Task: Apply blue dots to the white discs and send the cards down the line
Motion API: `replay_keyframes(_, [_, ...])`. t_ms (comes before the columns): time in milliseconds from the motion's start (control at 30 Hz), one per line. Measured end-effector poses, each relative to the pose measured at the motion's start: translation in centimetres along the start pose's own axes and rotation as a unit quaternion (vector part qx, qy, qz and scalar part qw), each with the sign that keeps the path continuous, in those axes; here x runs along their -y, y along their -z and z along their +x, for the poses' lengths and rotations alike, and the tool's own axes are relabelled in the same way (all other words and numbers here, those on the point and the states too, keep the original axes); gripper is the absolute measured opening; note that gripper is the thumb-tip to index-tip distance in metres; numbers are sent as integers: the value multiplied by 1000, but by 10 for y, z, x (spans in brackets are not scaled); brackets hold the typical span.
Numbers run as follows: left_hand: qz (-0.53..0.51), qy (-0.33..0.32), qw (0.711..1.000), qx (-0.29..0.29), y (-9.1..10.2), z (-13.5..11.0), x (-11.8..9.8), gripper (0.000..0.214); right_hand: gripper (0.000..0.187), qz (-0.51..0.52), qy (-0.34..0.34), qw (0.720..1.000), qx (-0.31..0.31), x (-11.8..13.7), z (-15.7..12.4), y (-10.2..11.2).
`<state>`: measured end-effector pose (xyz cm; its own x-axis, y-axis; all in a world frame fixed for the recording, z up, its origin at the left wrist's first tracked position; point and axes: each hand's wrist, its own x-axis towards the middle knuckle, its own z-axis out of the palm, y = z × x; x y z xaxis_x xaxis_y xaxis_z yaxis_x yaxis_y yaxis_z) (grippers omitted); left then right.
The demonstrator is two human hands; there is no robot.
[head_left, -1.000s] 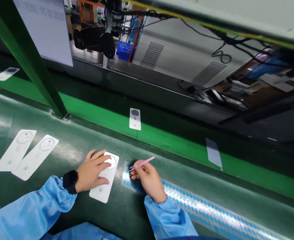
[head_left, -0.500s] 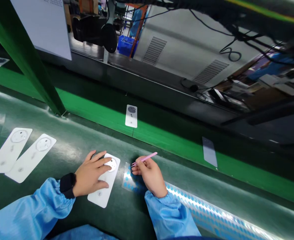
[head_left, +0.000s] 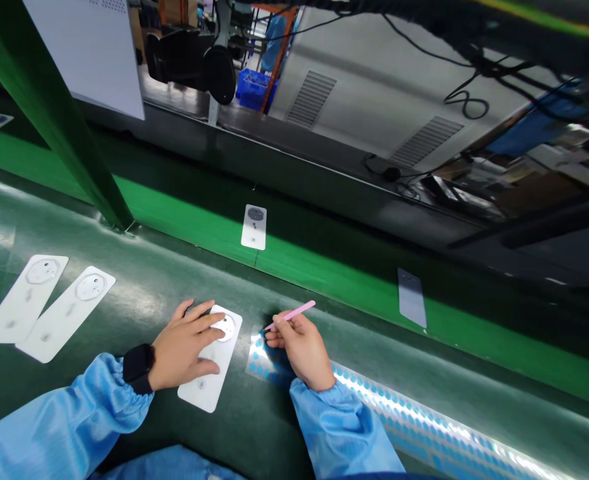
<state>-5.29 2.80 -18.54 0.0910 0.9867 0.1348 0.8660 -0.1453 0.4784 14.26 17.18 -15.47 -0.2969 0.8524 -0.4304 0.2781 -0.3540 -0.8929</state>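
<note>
At my far left, one white panel (head_left: pixel 23 300) overlaps the lower corner of a second white panel (head_left: pixel 67 317), both on the green bench (head_left: pixel 139 287). Beyond them stands a slanting green post (head_left: pixel 64 133). My left hand (head_left: pixel 181 350) lies flat, fingers spread, on the middle panel (head_left: pixel 209 390), covering part of its round marking. A bare strip of bench runs along that panel's right edge, up to the clear sheet of blue dots (head_left: pixel 257 357). There my right hand (head_left: pixel 301 347) has pink tweezers (head_left: pixel 299 311) pinched between thumb and fingers — tips at the sheet's far-left corner, though I can't tell whether they grip a dot. The sheet stretches rightward under my wrist.

Compared with a second ago, the belt panel (head_left: pixel 253 237) and the greyish panel (head_left: pixel 412 300) have slid left along the green belt (head_left: pixel 189 230) — my left hand hasn't left its panel.
</note>
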Motion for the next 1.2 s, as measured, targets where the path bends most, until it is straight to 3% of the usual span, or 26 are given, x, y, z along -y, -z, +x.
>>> replay_keyframes(200, [7,13,1000,28,1,2,-1,53,57,59,-39,997,29,11,-7,0])
replay_keyframes(367, [-1,22,1000,19,2,3,-3,57,52,28,-8,998,51,9,-17,-28])
replay_keyframes(533, [-12,27,1000,-8,-1,0,-5,58,46,-13,14,998,56,2,-8,-50])
replay_keyframes(1200, [-13,26,1000,-1,1,-1,-7,54,35,-65,20,995,67,-3,0,-52])
